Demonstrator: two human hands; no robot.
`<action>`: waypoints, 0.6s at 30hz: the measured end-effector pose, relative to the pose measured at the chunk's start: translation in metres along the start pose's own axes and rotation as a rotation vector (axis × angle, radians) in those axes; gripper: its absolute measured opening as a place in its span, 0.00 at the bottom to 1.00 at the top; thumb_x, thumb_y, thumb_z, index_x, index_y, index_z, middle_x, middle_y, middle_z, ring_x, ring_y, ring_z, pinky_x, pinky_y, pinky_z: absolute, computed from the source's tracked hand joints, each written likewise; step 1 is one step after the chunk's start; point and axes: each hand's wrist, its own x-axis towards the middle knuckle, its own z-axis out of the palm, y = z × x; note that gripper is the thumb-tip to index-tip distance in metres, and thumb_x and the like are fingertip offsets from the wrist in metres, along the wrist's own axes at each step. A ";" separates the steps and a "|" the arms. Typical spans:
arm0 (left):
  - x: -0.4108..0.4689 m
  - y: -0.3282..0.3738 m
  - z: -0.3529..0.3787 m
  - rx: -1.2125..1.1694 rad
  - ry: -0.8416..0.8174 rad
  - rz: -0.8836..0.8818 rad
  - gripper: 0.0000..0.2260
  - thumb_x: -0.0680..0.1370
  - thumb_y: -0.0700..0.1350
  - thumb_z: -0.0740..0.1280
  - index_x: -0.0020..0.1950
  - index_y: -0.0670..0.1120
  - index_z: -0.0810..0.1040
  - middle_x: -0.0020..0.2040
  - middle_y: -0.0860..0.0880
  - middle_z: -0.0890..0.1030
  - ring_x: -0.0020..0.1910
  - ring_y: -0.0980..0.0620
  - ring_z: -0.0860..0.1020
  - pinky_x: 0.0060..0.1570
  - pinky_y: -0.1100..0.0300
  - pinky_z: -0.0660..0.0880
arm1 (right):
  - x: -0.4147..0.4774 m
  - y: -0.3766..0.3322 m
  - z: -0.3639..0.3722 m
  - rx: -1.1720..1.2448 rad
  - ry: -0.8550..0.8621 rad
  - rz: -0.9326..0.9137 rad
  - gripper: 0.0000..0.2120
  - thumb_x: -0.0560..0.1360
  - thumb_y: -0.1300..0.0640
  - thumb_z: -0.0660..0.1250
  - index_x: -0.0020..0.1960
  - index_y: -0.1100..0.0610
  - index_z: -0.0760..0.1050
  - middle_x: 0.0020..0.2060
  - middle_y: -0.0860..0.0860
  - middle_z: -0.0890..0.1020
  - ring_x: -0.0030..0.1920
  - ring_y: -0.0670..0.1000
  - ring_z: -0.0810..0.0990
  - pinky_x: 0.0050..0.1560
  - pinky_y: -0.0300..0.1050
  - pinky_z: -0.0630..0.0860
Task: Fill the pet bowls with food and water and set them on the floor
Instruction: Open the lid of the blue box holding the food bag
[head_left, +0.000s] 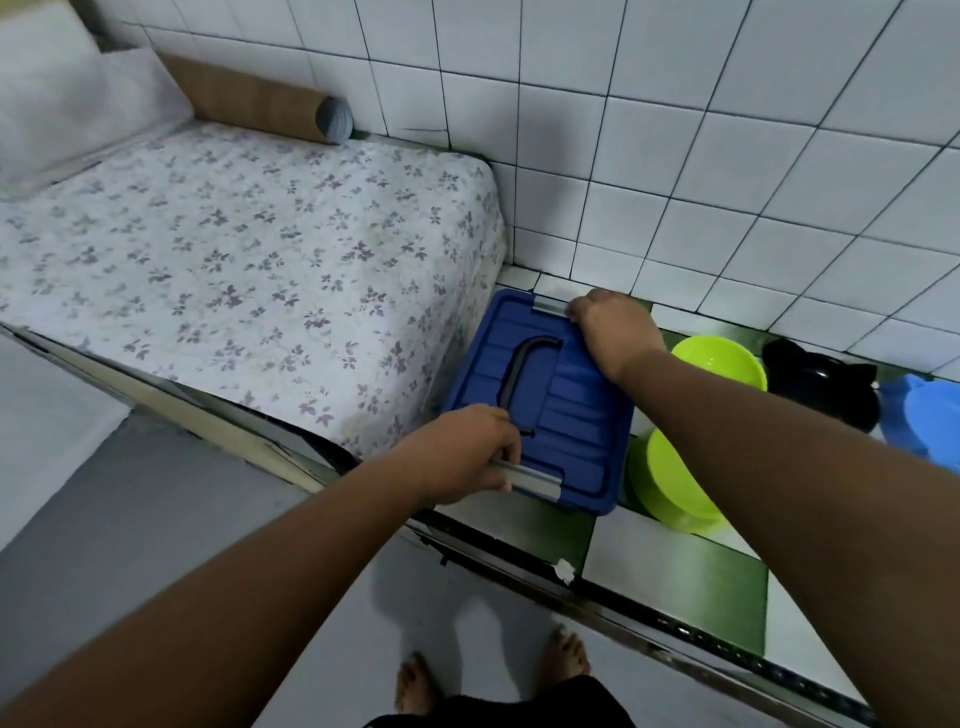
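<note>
Left hand (462, 452) and right hand (615, 330) grip grey clips (530, 480) on a ribbed blue plastic lid (566, 415).

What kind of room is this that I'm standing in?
Likely a home kitchen or utility corner: a white tiled wall, a green-and-white tiled counter carrying a blue storage box and lime-green bowls, next to a floral cover over a lower surface.

The box (561, 415) sits on the bench (675, 571), with the mattress (234, 260) just beside it at 9 o'clock. At its 3 o'clock the far bowl (722, 358) lies behind the near bowl (670, 483). The left hand (462, 452) grips the near latch (535, 480) at 6 o'clock, the right hand (615, 327) the far latch (550, 305) at 12 o'clock.
</note>
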 end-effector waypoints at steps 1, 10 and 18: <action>0.001 0.000 0.000 0.013 -0.005 0.010 0.09 0.78 0.50 0.74 0.56 0.51 0.79 0.51 0.55 0.71 0.49 0.57 0.68 0.48 0.64 0.64 | -0.001 -0.001 0.000 -0.036 -0.001 -0.020 0.14 0.79 0.65 0.58 0.62 0.60 0.74 0.56 0.60 0.79 0.57 0.62 0.78 0.55 0.54 0.77; -0.005 -0.004 0.012 0.090 0.009 0.131 0.09 0.81 0.52 0.69 0.56 0.51 0.72 0.58 0.51 0.73 0.56 0.55 0.65 0.54 0.63 0.62 | -0.003 -0.005 -0.004 -0.107 -0.014 -0.039 0.16 0.79 0.67 0.56 0.65 0.63 0.71 0.59 0.62 0.77 0.59 0.62 0.77 0.57 0.55 0.76; -0.010 -0.012 0.034 0.222 0.281 0.293 0.15 0.74 0.40 0.72 0.42 0.51 0.65 0.42 0.52 0.69 0.43 0.53 0.65 0.44 0.59 0.65 | 0.006 0.003 0.009 0.147 -0.001 0.106 0.16 0.78 0.68 0.57 0.63 0.62 0.74 0.58 0.62 0.78 0.59 0.63 0.76 0.57 0.53 0.75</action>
